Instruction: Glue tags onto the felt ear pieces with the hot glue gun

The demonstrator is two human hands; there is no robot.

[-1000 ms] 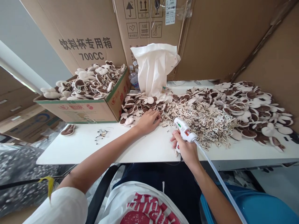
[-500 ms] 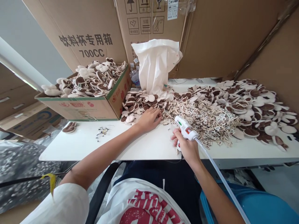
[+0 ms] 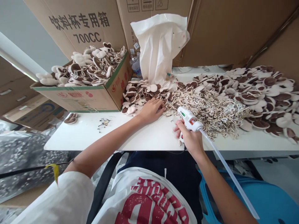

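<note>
My left hand (image 3: 152, 110) rests at the front edge of a heap of brown and white plush pieces (image 3: 137, 96), fingers bent; what its fingertips hold, if anything, is hidden. In my right hand (image 3: 189, 133) is a white glue gun (image 3: 188, 118), pointing up and left, with a long clear glue stick (image 3: 229, 172) running out of its rear. The gun's nozzle end is close to a pile of thin beige cord loops (image 3: 207, 112). More brown and white plush pieces (image 3: 261, 93) lie heaped at the right.
A cardboard box (image 3: 77, 101) full of plush pieces stands at the left of the white table (image 3: 154, 138). One brown piece (image 3: 70, 118) and small scraps (image 3: 103, 122) lie before it. A white plastic bag (image 3: 158, 49) and a bottle (image 3: 135, 66) stand behind. A blue stool (image 3: 261, 199) is lower right.
The view has tilted down, so the table sits higher in the picture. My hands have kept nearly the same places on the table, and the glue gun is still in my right hand.
</note>
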